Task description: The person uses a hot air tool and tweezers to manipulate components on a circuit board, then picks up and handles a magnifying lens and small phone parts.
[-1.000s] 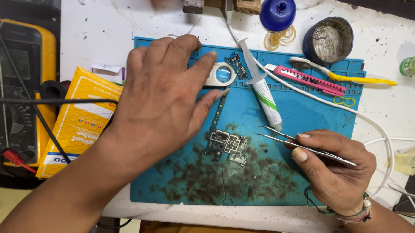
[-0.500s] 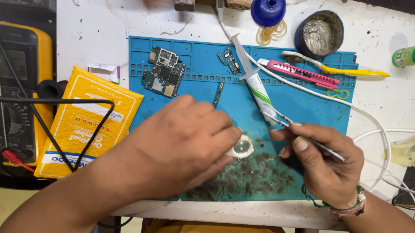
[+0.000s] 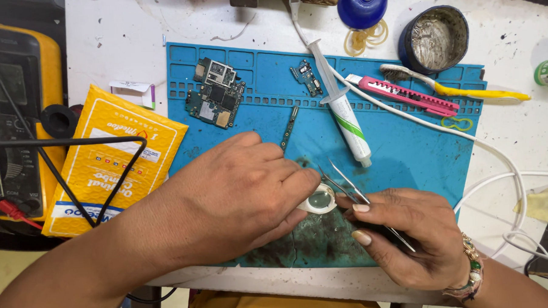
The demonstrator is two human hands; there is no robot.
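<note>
Two hands work low on one blue silicone mat (image 3: 407, 149), the largest thing on the white bench. Beside it to the left lie one yellow multimeter (image 3: 12, 120) and one yellow padded envelope (image 3: 104, 160) crossed by a black lead.

On the mat's upper part rest two circuit boards: one larger board (image 3: 214, 95) at the left and one small board (image 3: 306, 77) near the middle, with one narrow strip part (image 3: 289, 127) below them. One syringe of paste (image 3: 344, 112) lies slantwise, and one pink cutter (image 3: 408, 94) and one yellow-handled toothbrush (image 3: 460, 90) lie at the upper right. One round tin (image 3: 434, 39) and one blue cap (image 3: 363, 5) stand beyond the mat's top edge.

The left hand (image 3: 239, 191) is curled, palm down, its fingertips pinching one small white-rimmed round lens (image 3: 320, 202) that sits on the stained lower part of the mat. The right hand (image 3: 404, 234) is closed around one pair of metal tweezers (image 3: 348, 188), whose tips point up and left, just beside the lens.

The lens looks light and rigid, probably easy to scratch and slippery on its clear face, so its white rim seems the place to take it. The tweezers look stiff, thin and sharp, best gripped at mid-shaft.
</note>
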